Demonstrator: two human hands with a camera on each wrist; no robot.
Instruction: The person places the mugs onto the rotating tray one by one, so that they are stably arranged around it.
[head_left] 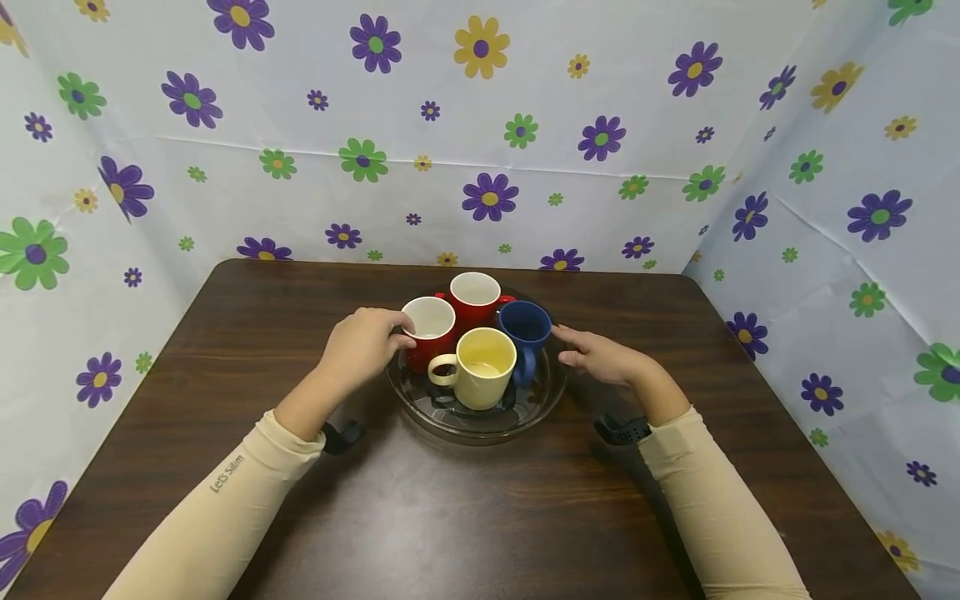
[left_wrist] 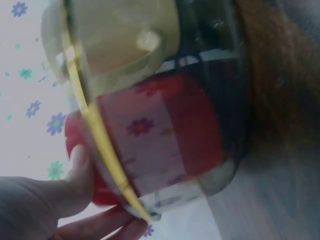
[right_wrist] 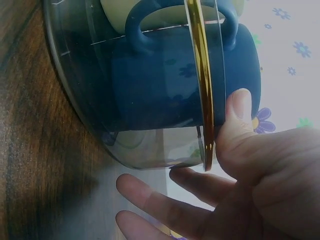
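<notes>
A round clear glass bowl [head_left: 480, 432] with a gold rim [right_wrist: 202, 75] stands on the table. Two red mugs, a yellow mug [head_left: 487, 379] and a blue mug [head_left: 525, 325] are upright inside it. My left hand [head_left: 360, 346] holds the near-left red mug [head_left: 429, 350] by its upper side, thumb in front and fingers behind. On the other side, my right hand [head_left: 603, 358] is at the blue mug and bowl rim. The right wrist view shows its thumb [right_wrist: 240, 107] beside the blue mug, with the other fingers extended outside the glass.
The second red mug [head_left: 474, 304] stands at the back of the bowl. Dark brown wood table [head_left: 480, 517] surrounds the bowl. Flower-printed white sheets [head_left: 435, 192] hang behind the table and along both sides.
</notes>
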